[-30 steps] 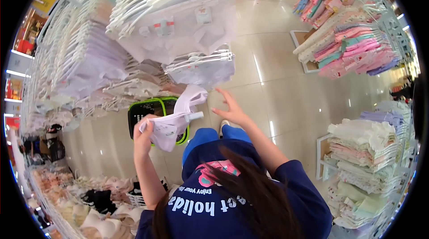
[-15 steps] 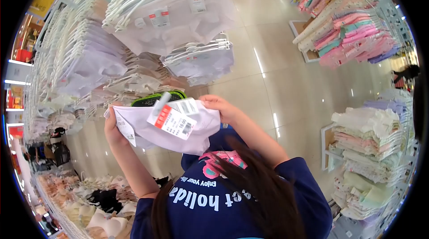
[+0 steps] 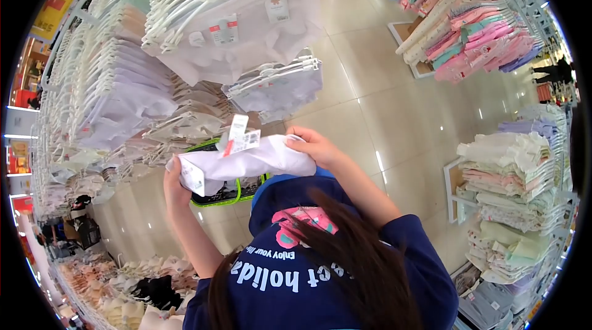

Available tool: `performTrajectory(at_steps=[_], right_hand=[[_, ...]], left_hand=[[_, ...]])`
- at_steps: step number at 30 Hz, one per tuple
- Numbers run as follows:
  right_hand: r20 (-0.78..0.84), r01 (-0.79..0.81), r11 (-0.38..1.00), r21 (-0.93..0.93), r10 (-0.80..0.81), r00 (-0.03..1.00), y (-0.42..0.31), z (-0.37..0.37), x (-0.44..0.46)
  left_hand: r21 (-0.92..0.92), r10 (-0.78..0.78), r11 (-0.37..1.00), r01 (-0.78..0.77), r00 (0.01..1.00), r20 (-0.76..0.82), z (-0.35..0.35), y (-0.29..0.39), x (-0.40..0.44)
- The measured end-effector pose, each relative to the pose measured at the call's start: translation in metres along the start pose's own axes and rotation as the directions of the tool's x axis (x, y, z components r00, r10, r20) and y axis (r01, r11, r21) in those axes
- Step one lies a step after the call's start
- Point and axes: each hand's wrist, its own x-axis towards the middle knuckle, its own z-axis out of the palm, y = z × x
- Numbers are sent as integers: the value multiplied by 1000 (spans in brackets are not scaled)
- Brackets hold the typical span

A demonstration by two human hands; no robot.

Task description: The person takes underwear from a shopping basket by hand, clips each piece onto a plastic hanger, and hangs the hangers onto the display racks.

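Note:
A pair of pale lilac underpants (image 3: 259,158) is stretched sideways between my two hands. My left hand (image 3: 177,183) is closed on its left end, beside a white label (image 3: 192,177). My right hand (image 3: 316,147) pinches the top edge near its right end. From the waist edge stick up white price tags (image 3: 237,132) with red print, tilted away from me. Below the cloth, partly covered by it, is a black shopping basket (image 3: 227,193) with a bright green rim and handle.
White hangers with pale underwear (image 3: 231,40) crowd the rack ahead and to the left. Bras (image 3: 154,293) lie lower left. Folded-looking hanging clothes (image 3: 505,188) and pink garments (image 3: 484,52) fill racks at right. Tiled floor (image 3: 351,83) runs between.
Both hands have moved slightly right, and the underpants now look narrower and bunched. The tags have flipped upward. More of the basket shows beneath.

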Motion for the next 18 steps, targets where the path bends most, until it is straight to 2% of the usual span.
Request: performTrajectory(at_steps=[2,3,4,6,7,9,10,11,12,13,16,18], right_hand=[[-19,-19,985,-169,16,1000,24,-15,5],[-30,-29,967,-252,22,999,35,-22,7],[-33,-58,937,-343,50,998,44,-29,8],[-44,-109,848,-519,102,994,56,-45,12],[-129,-75,805,-588,-2,992,60,-51,18],[-266,-34,694,-719,-230,936,62,-65,32],[-280,11,525,-851,-472,836,57,-69,45],[-233,7,328,-945,-686,689,51,-73,60],[-144,-24,165,-986,-769,623,30,-70,72],[-39,-68,2,-998,-830,557,7,-64,82],[172,-117,-274,-955,-827,535,-17,-63,110],[233,-106,-355,-929,-782,578,-12,-75,125]], left_hand=[[185,5,983,-13,999,44,1,-2,-2],[286,20,958,-11,999,-28,6,-7,-3],[412,51,909,-59,998,31,8,-12,-5],[570,49,800,-186,968,248,17,-17,-13],[629,49,733,-261,941,334,18,-19,-14],[656,50,702,-276,939,341,14,-23,-19],[640,80,707,-299,934,349,16,-25,-23],[650,93,693,-311,933,347,21,-23,-29],[693,115,626,-358,921,372,22,-22,-29],[727,129,565,-391,912,390,26,-20,-31],[791,134,438,-427,901,412,32,-16,-33],[803,133,407,-436,898,420,35,-15,-34]])
